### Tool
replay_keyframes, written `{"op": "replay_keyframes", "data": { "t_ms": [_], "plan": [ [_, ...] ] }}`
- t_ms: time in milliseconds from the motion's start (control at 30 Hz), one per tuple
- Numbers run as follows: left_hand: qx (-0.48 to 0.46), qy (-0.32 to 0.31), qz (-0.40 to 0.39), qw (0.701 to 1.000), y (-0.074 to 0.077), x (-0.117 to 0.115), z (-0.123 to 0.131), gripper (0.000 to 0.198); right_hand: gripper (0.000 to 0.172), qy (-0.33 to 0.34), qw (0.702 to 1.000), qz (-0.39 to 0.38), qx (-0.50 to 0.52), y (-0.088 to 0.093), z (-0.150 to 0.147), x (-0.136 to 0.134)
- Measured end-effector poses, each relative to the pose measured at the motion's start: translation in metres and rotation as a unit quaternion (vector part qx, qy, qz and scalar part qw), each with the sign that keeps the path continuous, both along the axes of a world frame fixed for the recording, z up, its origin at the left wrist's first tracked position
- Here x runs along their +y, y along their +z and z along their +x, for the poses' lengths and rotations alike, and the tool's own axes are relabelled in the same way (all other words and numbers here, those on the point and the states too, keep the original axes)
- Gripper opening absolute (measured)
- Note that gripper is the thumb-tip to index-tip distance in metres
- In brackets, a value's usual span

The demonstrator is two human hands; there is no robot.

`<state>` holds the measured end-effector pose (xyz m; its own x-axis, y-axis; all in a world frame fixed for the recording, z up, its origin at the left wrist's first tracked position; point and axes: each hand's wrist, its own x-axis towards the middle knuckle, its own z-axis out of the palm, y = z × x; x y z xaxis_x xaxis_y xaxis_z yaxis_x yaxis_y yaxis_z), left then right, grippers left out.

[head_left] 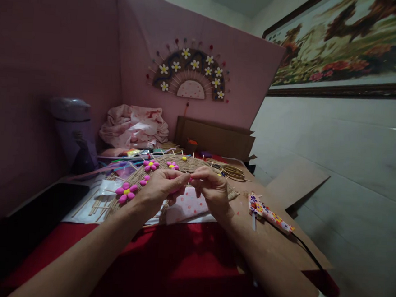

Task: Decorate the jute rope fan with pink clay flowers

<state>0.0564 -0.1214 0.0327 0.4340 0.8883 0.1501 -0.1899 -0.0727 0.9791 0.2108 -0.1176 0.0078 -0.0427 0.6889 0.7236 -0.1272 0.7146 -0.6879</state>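
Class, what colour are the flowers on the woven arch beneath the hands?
Pink flowers with yellow centres; the head view shows them best.

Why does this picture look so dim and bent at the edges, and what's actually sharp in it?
Head view: dim, pinkish indoor light; the left hand and right hand at the centre are fairly sharp; the framed picture and lilac bottle toward the edges are smeared; the wide lens slants the white wall; the corners darken.

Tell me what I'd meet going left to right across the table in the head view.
From the left: purple tumbler → large pink flower → left hand → right hand → patterned tool with a black cord.
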Motion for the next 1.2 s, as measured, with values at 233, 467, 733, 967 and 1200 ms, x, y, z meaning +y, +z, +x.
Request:
{"op": "replay_keyframes", "data": {
  "t_ms": [233, 467, 733, 967, 1200],
  "plan": [
    [-0.007, -0.016, 0.003, 1.0, -0.0023, 0.0015, 0.0017, 0.037, 0.011, -0.025, 0.998, 0.009, -0.052, 0.001, 0.0006, -0.002],
    [0.013, 0.021, 0.014, 1.0, -0.0017, -0.0004, 0.0013, 0.042, 0.007, -0.048, 0.997, 0.024, -0.049, 0.0005, 0.0002, -0.0021],
    [0.014, 0.024, 0.001, 1.0, -0.0004, -0.0004, 0.0015, 0.042, 0.004, -0.081, 0.993, 0.042, -0.07, -0.0004, 0.0009, -0.0024],
    [0.005, 0.02, 0.004, 1.0, 0.0001, -0.0014, 0.0011, 0.04, 0.006, -0.082, 0.991, 0.053, -0.087, 0.0002, 0.0016, -0.0036],
    [-0.01, 0.023, 0.007, 1.0, -0.0008, 0.0003, 0.0004, 0.033, 0.01, -0.101, 0.988, 0.05, -0.108, 0.0, 0.0027, -0.0031]
  ]
}}
